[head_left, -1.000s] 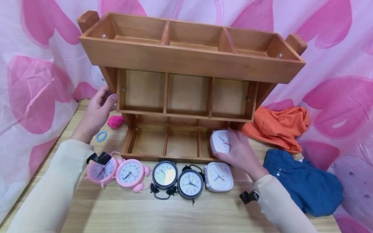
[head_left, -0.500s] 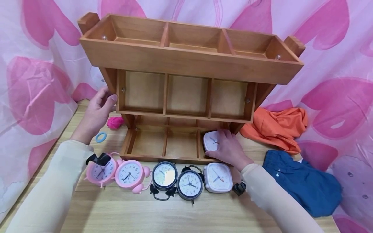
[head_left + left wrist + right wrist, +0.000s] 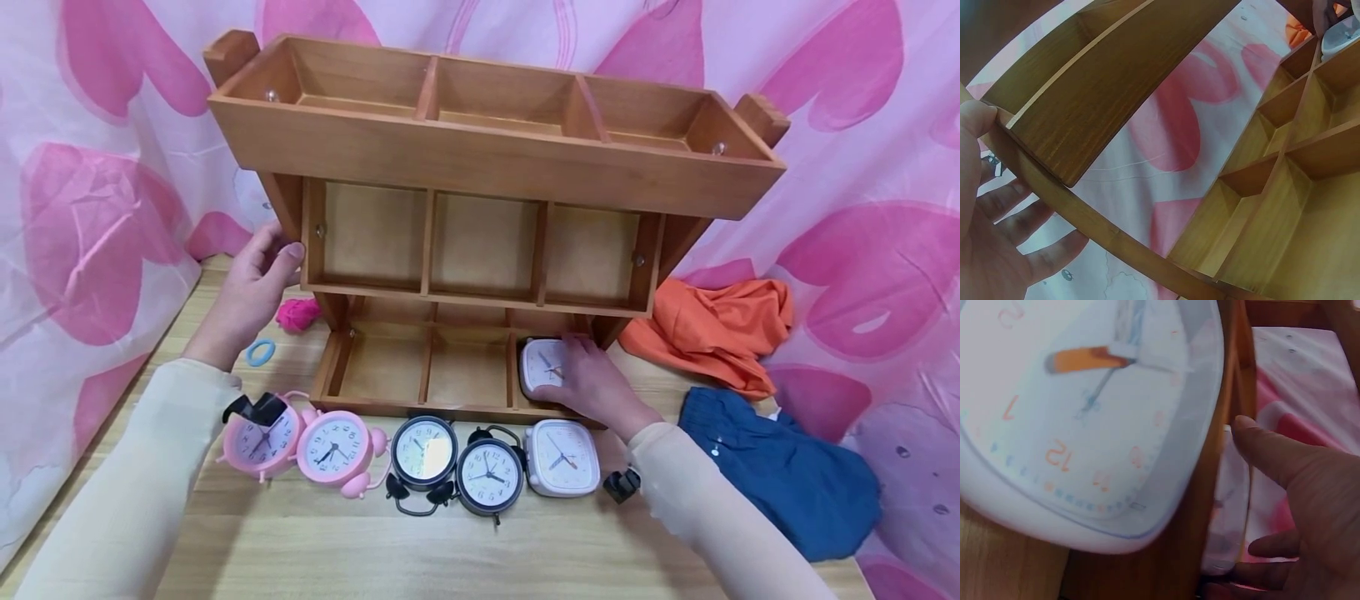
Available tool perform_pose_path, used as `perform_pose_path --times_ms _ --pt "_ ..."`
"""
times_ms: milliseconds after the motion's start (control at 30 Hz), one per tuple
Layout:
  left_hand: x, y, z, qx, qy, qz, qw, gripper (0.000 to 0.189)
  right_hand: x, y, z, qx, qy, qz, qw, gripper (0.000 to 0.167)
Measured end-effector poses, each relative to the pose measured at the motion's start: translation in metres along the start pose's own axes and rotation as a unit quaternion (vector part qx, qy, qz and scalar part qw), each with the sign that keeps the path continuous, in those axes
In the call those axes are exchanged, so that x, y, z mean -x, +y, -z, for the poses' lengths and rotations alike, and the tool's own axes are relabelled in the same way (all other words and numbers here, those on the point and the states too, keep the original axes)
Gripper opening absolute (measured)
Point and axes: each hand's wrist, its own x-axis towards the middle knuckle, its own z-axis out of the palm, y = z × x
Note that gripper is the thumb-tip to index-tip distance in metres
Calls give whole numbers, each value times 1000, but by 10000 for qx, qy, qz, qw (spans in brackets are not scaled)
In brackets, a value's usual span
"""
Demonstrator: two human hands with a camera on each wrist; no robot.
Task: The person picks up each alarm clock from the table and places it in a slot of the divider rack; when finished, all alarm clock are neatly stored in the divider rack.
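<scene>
In the head view, my right hand (image 3: pixel 603 385) grips a square white alarm clock (image 3: pixel 541 365) inside the right compartment of the wooden shelf's bottom tier. The right wrist view shows the thumb (image 3: pixel 1266 447) at one end of that clock (image 3: pixel 1227 512) and the fingers near its other end. My left hand (image 3: pixel 251 287) holds the left side of the wooden shelf (image 3: pixel 480 154); its thumb lies on one side of the side post (image 3: pixel 1110 234), the fingers on the other. A second white alarm clock (image 3: pixel 562 457) lies in front of the shelf, large in the right wrist view.
Left of that clock, two black alarm clocks (image 3: pixel 490 473) and two pink alarm clocks (image 3: pixel 333 447) continue the row. A blue ring (image 3: pixel 260 352) and a pink bundle (image 3: pixel 297 314) lie at the left. Orange cloth (image 3: pixel 720 329) and blue cloth (image 3: pixel 780 475) are at the right.
The right hand has moved left with the white clock and lowered it into the bottom right compartment, where it lies flatter. The left hand has stayed on the shelf's side.
</scene>
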Motion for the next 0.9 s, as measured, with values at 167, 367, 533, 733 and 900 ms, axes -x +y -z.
perform_pose_path --times_ms 167,367,533,733,900 --pt "0 0 -1 6 -5 -27 10000 47 19 2 14 -273 299 65 9992 98" --pt "0 -1 0 -8 -4 -12 10000 48 51 2 28 -762 730 71 9944 102" --pt "0 -1 -1 -31 0 39 10000 49 78 3 31 -1128 1173 -151 9866 102" --pt "0 -2 -1 21 51 54 10000 48 106 7 15 -1401 1673 -3 9759 95" --pt "0 -2 -1 179 68 -15 9998 48 122 11 -9 -1482 1872 125 9710 91"
